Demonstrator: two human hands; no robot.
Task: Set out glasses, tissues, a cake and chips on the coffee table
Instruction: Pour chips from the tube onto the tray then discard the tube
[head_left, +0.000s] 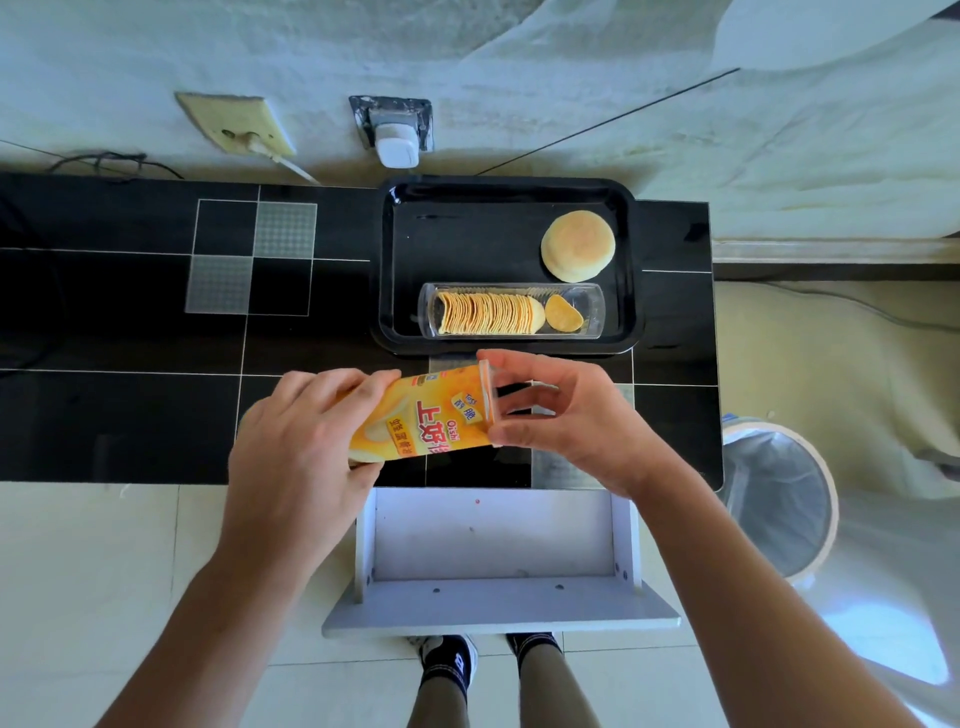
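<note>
Two hands are seen in the head view, both on the yellow chip canister (423, 413), which is held lying roughly level above the near edge of the black coffee table (130, 405). The canister's closed end is wrapped by the left hand (301, 441), fingers curled round it. Its open rim is pinched by the right hand (561, 415) between thumb and fingertips. A black tray (511, 189) is set at the table's far edge, toward the right end. A clear plastic chip tray (511, 310) with a stacked row of chips (488, 313) is laid along the black tray's near edge. A round cake (578, 246) is placed in its far right corner. A white drawer (498, 561) is pulled open below the table's near edge. A lined waste bin (779, 493) is seen just off the table's right end.
</note>
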